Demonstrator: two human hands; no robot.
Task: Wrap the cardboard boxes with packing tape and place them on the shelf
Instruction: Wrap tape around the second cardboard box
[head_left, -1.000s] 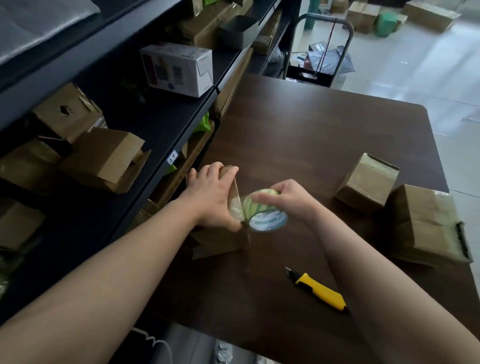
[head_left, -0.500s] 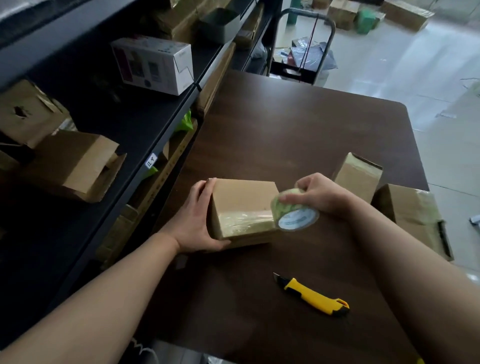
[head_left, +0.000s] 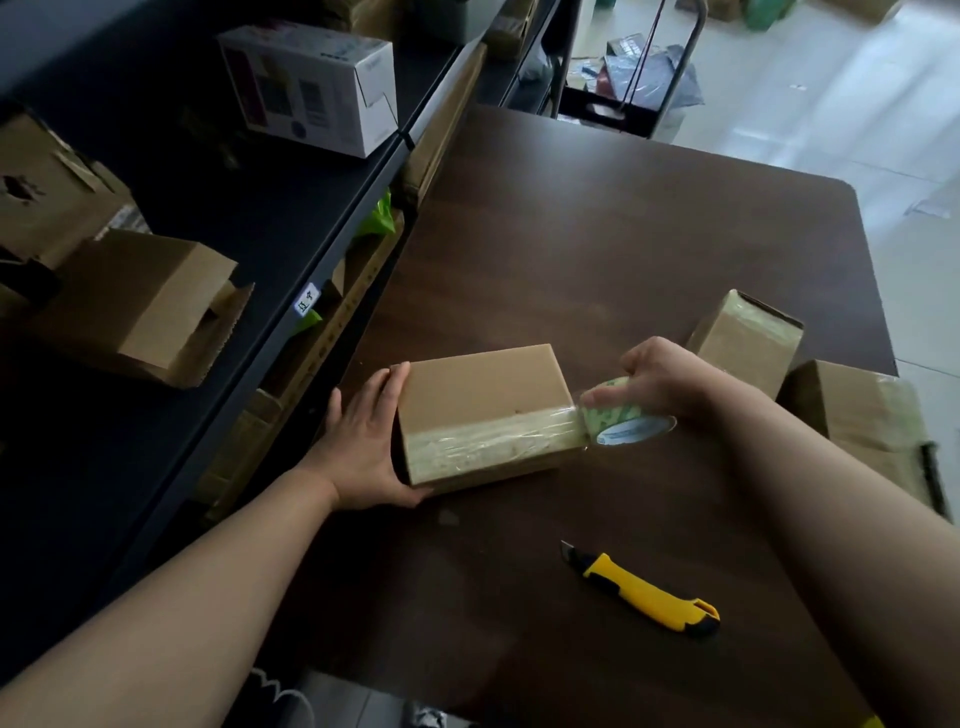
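A brown cardboard box lies flat on the dark wooden table, with a strip of clear tape along its near edge. My left hand rests flat against the box's left side, thumb under the near corner. My right hand grips the roll of packing tape at the box's right end, the tape still joined to the box. Two more taped boxes, a smaller one and a larger one, sit at the right. The dark shelf runs along the left.
A yellow utility knife lies on the table near me. The shelf holds a white printed box and open cardboard boxes. A trolley with bags stands beyond the table's far edge.
The box went from standing on edge to lying flat. My right hand has drawn the tape roll to the right along its near edge, while my left hand moved to the box's left side.
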